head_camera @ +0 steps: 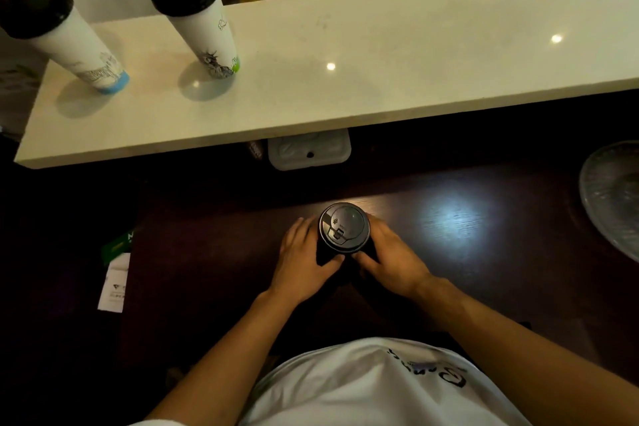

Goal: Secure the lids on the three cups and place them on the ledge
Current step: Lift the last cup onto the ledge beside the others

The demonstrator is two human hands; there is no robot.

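A dark cup with a black lid (344,228) on top stands on the dark wooden desk (484,270) in front of me. My left hand (304,259) wraps its left side and my right hand (387,259) wraps its right side, thumbs meeting at the front under the lid. Two white cups with black lids stand on the pale ledge (345,79): one with a blue base (69,41) at the far left, one with a green base (204,24) to its right.
A clear glass dish (612,197) sits at the desk's right edge. A white plastic container (309,150) lies under the ledge's front edge. A green and white paper card (116,270) lies at the left. The ledge's right part is bare.
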